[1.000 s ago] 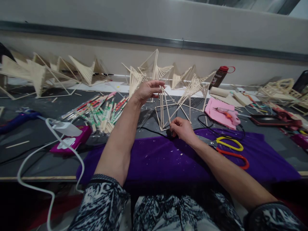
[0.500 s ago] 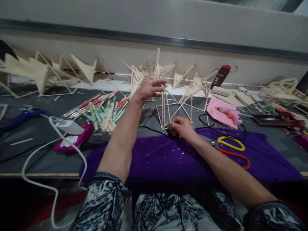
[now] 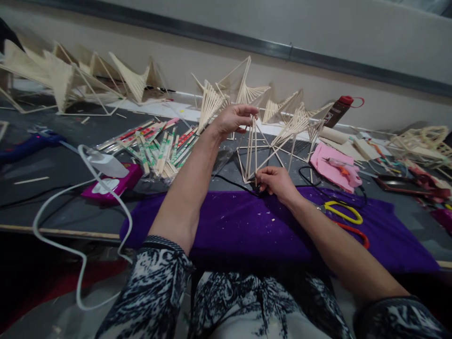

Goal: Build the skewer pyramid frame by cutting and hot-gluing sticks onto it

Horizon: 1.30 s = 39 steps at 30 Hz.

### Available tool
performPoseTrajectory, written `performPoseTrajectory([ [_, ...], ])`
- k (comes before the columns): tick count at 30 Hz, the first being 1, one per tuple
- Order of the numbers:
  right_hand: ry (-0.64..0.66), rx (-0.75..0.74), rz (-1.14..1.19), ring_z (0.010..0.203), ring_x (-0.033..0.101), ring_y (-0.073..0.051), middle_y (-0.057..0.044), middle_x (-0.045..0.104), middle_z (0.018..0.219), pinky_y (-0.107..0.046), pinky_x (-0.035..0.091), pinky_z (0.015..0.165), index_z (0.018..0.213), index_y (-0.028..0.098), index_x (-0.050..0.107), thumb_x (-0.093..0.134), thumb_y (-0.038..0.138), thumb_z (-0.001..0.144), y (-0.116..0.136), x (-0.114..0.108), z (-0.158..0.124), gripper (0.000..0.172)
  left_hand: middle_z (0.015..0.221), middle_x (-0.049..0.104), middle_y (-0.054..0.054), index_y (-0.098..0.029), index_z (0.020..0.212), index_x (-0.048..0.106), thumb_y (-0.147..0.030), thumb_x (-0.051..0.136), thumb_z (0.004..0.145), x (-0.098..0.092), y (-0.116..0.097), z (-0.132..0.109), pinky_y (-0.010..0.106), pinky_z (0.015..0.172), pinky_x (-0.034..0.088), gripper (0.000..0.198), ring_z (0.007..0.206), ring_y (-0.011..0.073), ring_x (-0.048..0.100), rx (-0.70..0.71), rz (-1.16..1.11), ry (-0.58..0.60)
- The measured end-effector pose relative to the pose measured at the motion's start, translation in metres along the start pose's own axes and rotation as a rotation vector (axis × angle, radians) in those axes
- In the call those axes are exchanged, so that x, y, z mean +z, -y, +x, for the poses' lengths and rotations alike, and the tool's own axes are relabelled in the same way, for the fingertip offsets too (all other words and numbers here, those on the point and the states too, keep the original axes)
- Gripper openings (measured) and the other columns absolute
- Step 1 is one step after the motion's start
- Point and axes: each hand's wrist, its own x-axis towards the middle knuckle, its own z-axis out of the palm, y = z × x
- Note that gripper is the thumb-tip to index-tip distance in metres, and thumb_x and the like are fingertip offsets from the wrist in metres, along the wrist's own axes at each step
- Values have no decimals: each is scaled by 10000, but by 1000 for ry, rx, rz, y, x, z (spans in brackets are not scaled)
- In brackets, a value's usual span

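Observation:
A frame of thin wooden sticks (image 3: 263,150) stands on the dark table just behind a purple cloth (image 3: 247,226). My left hand (image 3: 231,120) pinches the tops of its upright sticks. Lower down, my right hand (image 3: 277,181) has its fingers closed round the foot of those same sticks, where a black cable (image 3: 233,182) runs past.
Wrapped chopsticks (image 3: 158,150) lie in a heap at left, beside a magenta box (image 3: 113,184) and a white charger with cable (image 3: 106,165). Yellow and red scissors (image 3: 348,219) rest on the cloth. More stick models (image 3: 70,84) line the wall; a pink cloth (image 3: 335,169) and brown bottle (image 3: 339,110) at right.
The view has swung a little left and down, so everything sits further right and lower in frame. Both hands keep their hold on the stick frame.

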Motion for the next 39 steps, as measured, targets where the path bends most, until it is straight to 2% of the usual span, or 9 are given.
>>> performPoseTrajectory([
  [7,-8,37,-48,377,492,-58,-30,656,635,-149,245,294,722,125,629,622,288,668,2,2,1,171,999,646,85,-128,1005,661,-43,621,664,3,-5,-3,308,701,470,354,830,158,610,7,-33,-23],
  [13,-10,12,-53,377,458,-46,-18,627,580,-163,361,367,644,112,625,636,299,653,6,7,1,188,994,664,65,-148,999,665,-59,628,666,0,-2,-1,276,651,465,347,818,153,598,13,-18,-11],
  [17,-14,-15,-93,350,435,-44,-12,624,570,-175,349,357,655,108,639,628,302,662,4,7,2,194,1008,656,64,-149,996,664,-47,613,677,-1,-1,1,291,663,463,339,840,164,598,11,-28,16],
  [25,-36,-20,-107,374,451,-53,-18,636,574,-171,366,360,673,111,651,632,311,662,-1,7,4,201,950,654,51,-156,951,671,-17,594,670,0,0,1,311,687,467,323,831,167,597,17,-35,1],
  [33,-65,-15,-106,368,450,-53,-9,628,554,-170,373,359,667,118,658,610,279,652,-2,9,5,169,985,652,70,-149,964,672,-28,603,664,0,-1,0,315,686,465,331,829,166,599,10,-37,-2],
  [39,-50,-27,-129,397,486,-67,-13,632,574,-173,399,378,657,127,660,565,261,662,-6,12,9,165,1026,651,57,-192,1001,665,-110,635,674,-4,1,1,255,624,444,338,799,129,598,20,19,13],
])
